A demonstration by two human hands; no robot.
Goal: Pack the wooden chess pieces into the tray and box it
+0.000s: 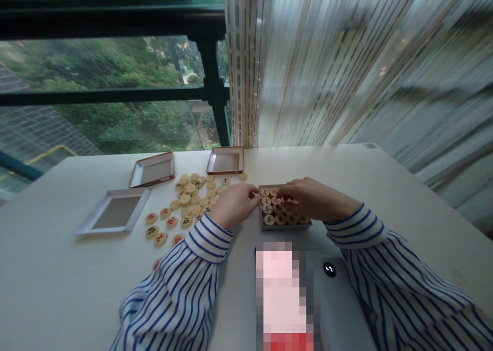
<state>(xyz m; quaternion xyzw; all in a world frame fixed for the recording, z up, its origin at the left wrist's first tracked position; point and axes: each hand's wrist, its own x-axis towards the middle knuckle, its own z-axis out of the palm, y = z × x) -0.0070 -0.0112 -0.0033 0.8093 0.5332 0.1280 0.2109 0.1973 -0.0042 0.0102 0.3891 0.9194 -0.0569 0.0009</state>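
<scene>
A small square box holding round wooden chess pieces with red and black characters sits on the white table between my hands. My left hand rests curled at the box's left edge, fingertips pinched against a piece there. My right hand lies over the box's upper right part, fingers bent down onto the pieces. Loose pieces lie scattered to the left of my left hand.
Two brown-rimmed shallow trays and a white-rimmed tray lie on the table at the back left. A window with dark railing and a striped curtain stand behind. A grey device sits near the front edge.
</scene>
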